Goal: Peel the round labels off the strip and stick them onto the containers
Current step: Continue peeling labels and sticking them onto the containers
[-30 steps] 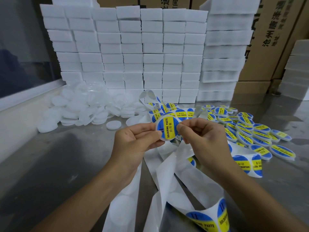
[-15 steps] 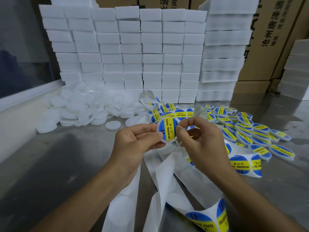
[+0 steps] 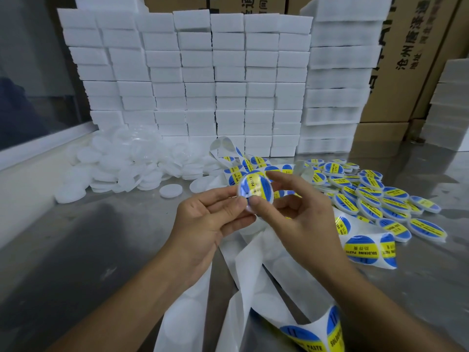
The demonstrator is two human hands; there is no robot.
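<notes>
Nearest of all, the strip [image 3: 256,295] of white backing paper is seen lying in loose loops on the worktop [image 3: 76,250], with a few blue and yellow labels left on it; it could be dragged or tangled by the arms above it, and a label could be creased.

A little further up, a small round container [image 3: 255,190] is held in the air between both hands; a blue and yellow label is already seen on its top. It is pinched at its left edge by the left hand [image 3: 210,224], with thumb and fingers curled round it; it is pinched by the right hand [image 3: 299,217] too, with the thumb pressed on the near edge of the label and a finger on the far rim. If the thumb is not rubbed all the way round, an edge may be left lifted or a bubble trapped; if the pinch is loosened, the light container could be dropped.

Further right, the finished containers [image 3: 375,199] are heaped together; the heap could be knocked and scattered when this one is added.

Further left, the plain white containers [image 3: 121,168] are waiting; behind all, white blocks [image 3: 190,80] are stacked.
</notes>
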